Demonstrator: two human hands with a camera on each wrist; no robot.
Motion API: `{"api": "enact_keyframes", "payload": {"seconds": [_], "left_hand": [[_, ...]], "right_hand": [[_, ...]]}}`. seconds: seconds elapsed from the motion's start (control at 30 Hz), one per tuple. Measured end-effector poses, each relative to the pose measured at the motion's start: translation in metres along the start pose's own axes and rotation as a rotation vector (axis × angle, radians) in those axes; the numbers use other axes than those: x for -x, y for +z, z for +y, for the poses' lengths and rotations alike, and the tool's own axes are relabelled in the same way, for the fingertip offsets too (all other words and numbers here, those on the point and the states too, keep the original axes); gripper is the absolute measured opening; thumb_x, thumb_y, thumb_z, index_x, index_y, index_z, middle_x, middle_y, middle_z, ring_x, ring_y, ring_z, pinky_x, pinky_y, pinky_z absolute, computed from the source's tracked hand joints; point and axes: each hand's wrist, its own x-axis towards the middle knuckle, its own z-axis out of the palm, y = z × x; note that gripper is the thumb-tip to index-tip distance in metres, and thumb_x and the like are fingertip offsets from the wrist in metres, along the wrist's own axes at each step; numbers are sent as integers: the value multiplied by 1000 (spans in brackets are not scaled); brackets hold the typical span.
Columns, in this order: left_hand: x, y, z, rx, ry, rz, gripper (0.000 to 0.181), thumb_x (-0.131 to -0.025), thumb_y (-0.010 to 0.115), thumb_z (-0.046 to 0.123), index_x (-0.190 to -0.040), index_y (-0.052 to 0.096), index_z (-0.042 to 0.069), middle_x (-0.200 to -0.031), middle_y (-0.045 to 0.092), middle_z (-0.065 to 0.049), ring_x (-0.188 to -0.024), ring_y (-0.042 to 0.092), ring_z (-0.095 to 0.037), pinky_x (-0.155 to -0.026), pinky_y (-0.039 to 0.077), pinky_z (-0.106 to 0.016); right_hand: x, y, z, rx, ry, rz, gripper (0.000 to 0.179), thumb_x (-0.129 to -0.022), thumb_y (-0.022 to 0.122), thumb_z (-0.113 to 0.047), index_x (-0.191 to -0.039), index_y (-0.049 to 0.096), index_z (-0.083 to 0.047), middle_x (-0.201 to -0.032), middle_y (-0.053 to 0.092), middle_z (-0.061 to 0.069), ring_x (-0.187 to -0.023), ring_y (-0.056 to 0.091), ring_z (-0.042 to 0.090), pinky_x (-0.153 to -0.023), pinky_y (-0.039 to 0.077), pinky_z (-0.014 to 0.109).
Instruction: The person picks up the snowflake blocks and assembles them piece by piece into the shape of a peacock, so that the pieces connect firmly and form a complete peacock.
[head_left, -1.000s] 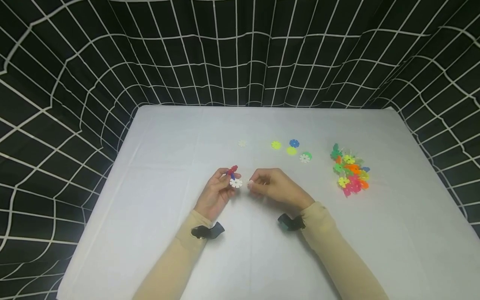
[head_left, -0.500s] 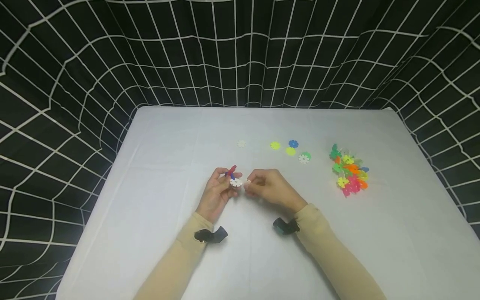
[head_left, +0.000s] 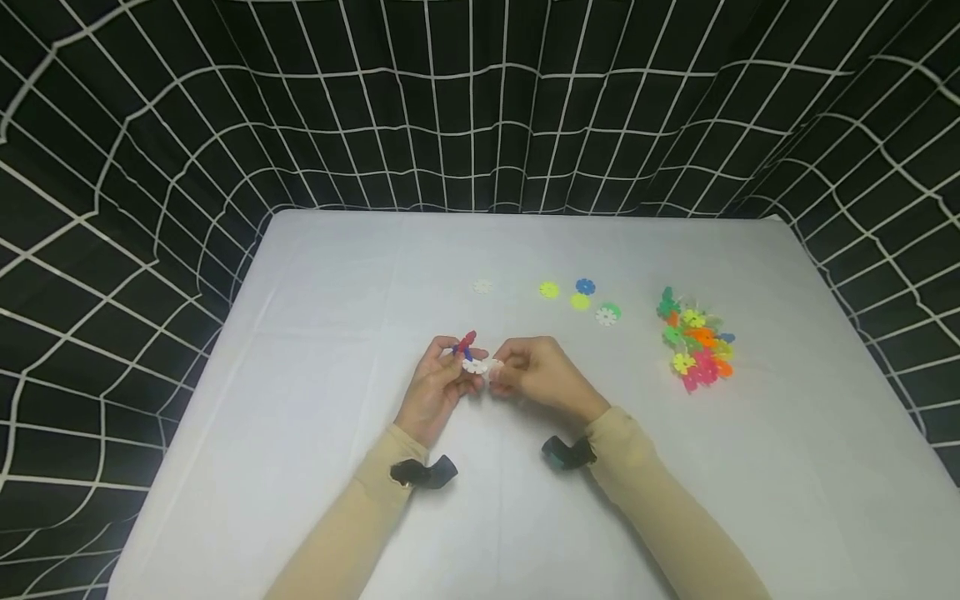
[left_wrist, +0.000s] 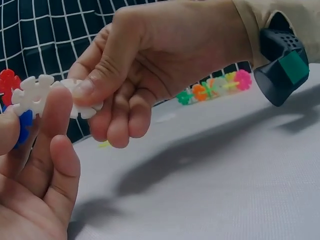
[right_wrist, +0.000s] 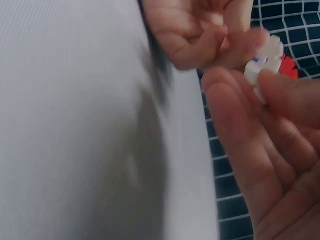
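Observation:
My left hand [head_left: 429, 396] holds a small joined piece of notched plastic flower discs: a red disc [left_wrist: 8, 84], a blue disc [left_wrist: 25, 126] and a white disc [left_wrist: 33, 97]. Thumb and fingers pinch it at the blue part. From the other side, my right hand [head_left: 551, 377] pinches a second white disc [left_wrist: 86, 112] between thumb and forefinger. The rims of both white discs overlap in the left wrist view, where a left fingertip partly covers the meeting place. Both hands are raised over the white table [head_left: 337, 292], casting shadows on it.
Loose discs lie beyond the hands: a pale one [head_left: 482, 286], two yellow ones [head_left: 549, 289], a blue one [head_left: 585, 286] and a white one [head_left: 606, 317] over a green one. A colourful heap of discs [head_left: 702, 337] sits at right. A black gridded curtain [head_left: 480, 108] surrounds the table.
My right hand has moved left with its white disc, closing the gap to the white disc in my left hand. The left hand has hardly moved, its white disc tilting slightly.

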Motion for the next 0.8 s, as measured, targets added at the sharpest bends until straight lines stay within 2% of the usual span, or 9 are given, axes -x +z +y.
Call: {"api": "enact_keyframes", "payload": {"seconds": [0.27, 0.47, 0.63, 0.7, 0.8], "left_hand": [[0, 1, 1, 12, -10, -2, 17, -107, 44, 8, -107, 51, 24, -108, 72, 6, -72, 66, -10, -72, 50, -23], [1, 2, 1, 24, -39, -31, 17, -106, 43, 5, -107, 48, 21, -105, 72, 6, -70, 65, -9, -72, 52, -23], [3, 3, -1, -3, -40, -76, 16, -106, 43, 5, -110, 46, 21, -110, 71, 3, -79, 73, -12, -77, 61, -28], [4, 3, -2, -1, -36, -78, 14, -107, 44, 7, -111, 46, 20, -110, 71, 3, -85, 73, -13, -79, 62, -29], [3, 2, -2, 41, -32, -71, 10, -108, 43, 10, -113, 47, 18, -108, 71, 2, -88, 72, -12, -80, 61, -28]], "right_hand": [[1, 3, -7, -47, 65, 31, 4, -90, 67, -4, -90, 71, -2, -76, 76, 14, -68, 74, 23, -69, 60, 30], [4, -4, -12, -24, 141, 15, 5, -89, 66, -4, -93, 70, -3, -67, 71, 6, -61, 67, 17, -65, 55, 29], [7, -7, -17, 84, 125, -14, 4, -91, 66, -6, -91, 70, -5, -62, 66, 4, -56, 60, 17, -57, 46, 26], [6, -8, -17, 96, 105, -16, 4, -93, 66, -7, -93, 70, -5, -65, 68, 4, -56, 62, 16, -58, 49, 26], [2, -10, -13, 42, 78, -33, 7, -96, 66, -9, -100, 69, -5, -74, 72, 6, -62, 67, 18, -65, 56, 28]]}}
